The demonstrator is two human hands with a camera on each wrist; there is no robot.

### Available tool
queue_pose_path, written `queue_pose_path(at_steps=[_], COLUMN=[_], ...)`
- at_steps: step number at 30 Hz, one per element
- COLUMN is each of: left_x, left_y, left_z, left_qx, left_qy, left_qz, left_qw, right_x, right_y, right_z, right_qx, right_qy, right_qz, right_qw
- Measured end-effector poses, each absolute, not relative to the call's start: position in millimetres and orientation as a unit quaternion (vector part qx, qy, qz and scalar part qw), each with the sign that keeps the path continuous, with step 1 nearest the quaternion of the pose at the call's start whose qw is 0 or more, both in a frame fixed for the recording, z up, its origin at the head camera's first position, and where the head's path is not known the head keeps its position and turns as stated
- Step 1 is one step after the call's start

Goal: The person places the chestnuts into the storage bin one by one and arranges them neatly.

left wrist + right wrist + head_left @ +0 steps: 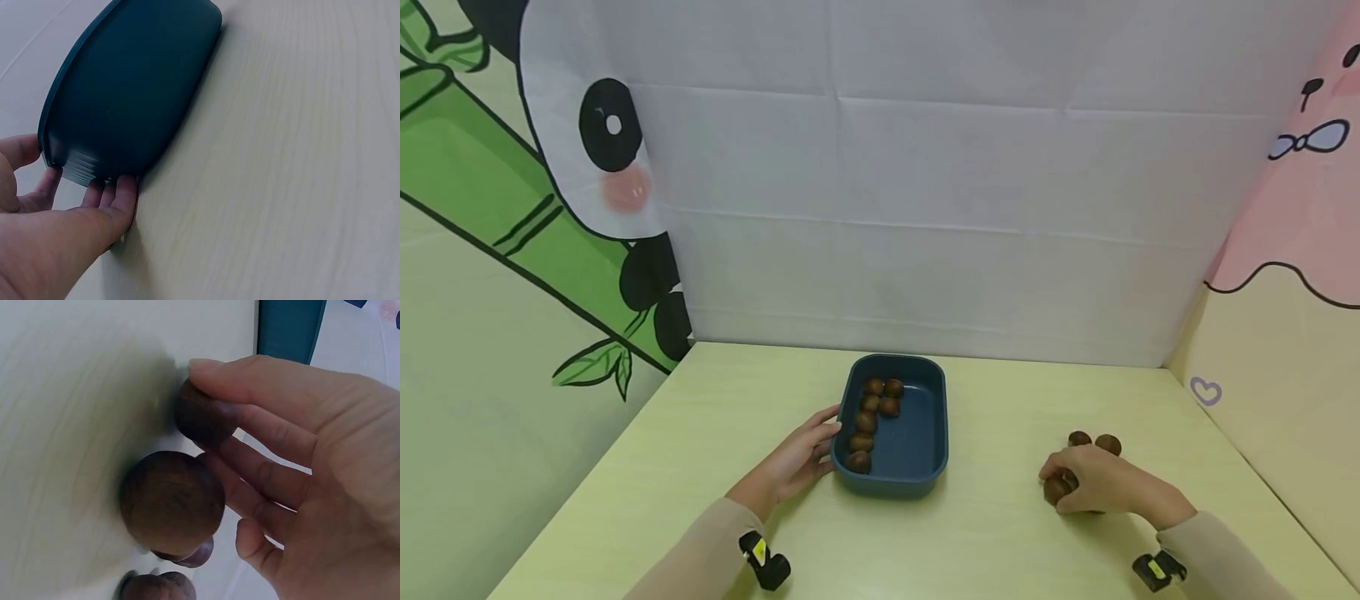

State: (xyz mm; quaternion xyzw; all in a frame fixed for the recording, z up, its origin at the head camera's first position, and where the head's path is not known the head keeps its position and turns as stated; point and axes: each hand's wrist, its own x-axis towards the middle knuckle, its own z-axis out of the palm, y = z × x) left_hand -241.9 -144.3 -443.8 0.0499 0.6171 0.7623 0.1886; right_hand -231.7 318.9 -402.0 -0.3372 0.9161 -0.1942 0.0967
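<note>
While the pale table [992, 433] bears a blue box [891, 487], white sheeting [925, 167] rises behind.

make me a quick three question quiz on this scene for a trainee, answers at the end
1. How many chestnuts lie inside the blue container?
2. Multiple choice: who is pinching a chestnut out on the table? a) left hand; b) right hand; c) neither.
3. True or false: the left hand touches the container from outside.

Key: 1. Seven. 2. b. 3. True.
</note>
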Motion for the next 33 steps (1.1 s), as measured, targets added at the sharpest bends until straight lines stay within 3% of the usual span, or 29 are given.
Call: queue_pose_path(at_steps=[13, 25, 33], left_x=[-239, -240, -240], left_y=[-145, -143, -143], left_z=[-442, -441, -442], left_qx=[0.052, 0.049, 0.049], left_qy=[0.618, 0.62, 0.619], left_qz=[0.761, 0.76, 0.761], left_qw=[0.187, 0.188, 0.188], right_x=[-243, -230, -219], right_y=[279, 287, 308], right_z=[-377, -378, -379], right_qx=[-0.359, -0.319, -0.31], right_qy=[0.896, 0.893, 0.896], right_qz=[-0.245, -0.234, -0.23], right_qw=[0.087, 0.217, 0.22])
